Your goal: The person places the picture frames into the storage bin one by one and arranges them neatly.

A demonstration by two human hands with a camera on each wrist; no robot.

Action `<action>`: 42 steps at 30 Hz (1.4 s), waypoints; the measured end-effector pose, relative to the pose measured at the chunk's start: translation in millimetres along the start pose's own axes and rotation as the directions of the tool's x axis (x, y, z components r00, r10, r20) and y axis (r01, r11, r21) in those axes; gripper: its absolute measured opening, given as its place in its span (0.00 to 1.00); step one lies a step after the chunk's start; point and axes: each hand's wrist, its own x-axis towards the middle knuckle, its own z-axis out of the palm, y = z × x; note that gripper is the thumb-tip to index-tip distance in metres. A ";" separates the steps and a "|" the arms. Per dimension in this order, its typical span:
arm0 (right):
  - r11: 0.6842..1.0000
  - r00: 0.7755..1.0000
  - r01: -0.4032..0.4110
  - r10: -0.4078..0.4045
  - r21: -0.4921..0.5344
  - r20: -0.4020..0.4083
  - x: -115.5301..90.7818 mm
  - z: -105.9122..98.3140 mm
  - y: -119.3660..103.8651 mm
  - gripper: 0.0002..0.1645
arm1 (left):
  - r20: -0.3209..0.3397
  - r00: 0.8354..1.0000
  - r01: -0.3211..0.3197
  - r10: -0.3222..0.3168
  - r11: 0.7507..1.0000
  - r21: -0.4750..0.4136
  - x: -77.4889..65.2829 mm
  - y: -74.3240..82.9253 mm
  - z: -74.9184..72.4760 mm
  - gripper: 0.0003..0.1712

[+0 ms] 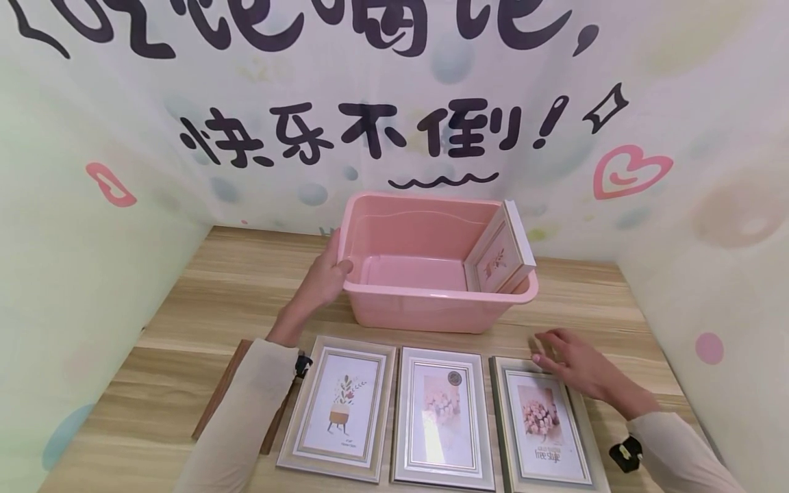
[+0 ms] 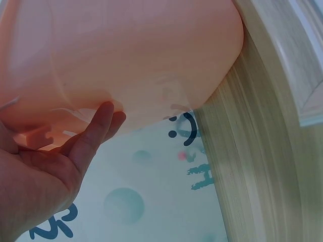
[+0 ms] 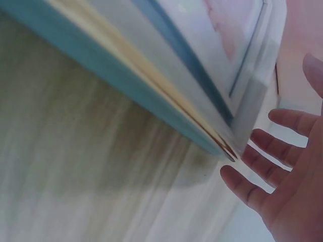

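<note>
Maybe to steady it, my left hand (image 1: 322, 277) grips the pink boxy plastic tub (image 1: 425, 313). Near it, my loose right hand (image 1: 582, 366) holds nothing.

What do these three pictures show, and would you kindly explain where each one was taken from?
There is no robot here: a person works with two bare hands. The wide picture comes from a camera on the person's head; the closer two come from cameras on the left and right wrists. On the wooden table stands a pink tub with a picture frame tilted inside its right end. In front lie a plant frame, a frame with a round dark spot, and a "free style" frame. Something brown lies partly hidden by the left sleeve. The left hand grips the tub's rim; the right hand holds nothing, its fingers spread near the "free style" frame.
</note>
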 end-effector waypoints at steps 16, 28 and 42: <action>0.997 0.997 0.080 -0.080 0.011 -0.022 -5.0 7.8 2.0 0.25 | -0.001 1.000 0.020 -0.020 1.000 0.009 -0.1 -0.4 0.1 0.41; 0.990 0.990 0.144 -0.144 -0.001 0.004 -4.2 9.7 7.5 0.16 | 0.001 1.000 0.014 -0.014 1.000 0.004 0.1 -0.9 -0.2 0.41; 0.974 0.973 0.226 -0.225 0.025 -0.045 -3.4 2.4 11.0 0.14 | -0.005 1.000 0.012 -0.012 1.000 0.005 0.3 -1.1 0.4 0.42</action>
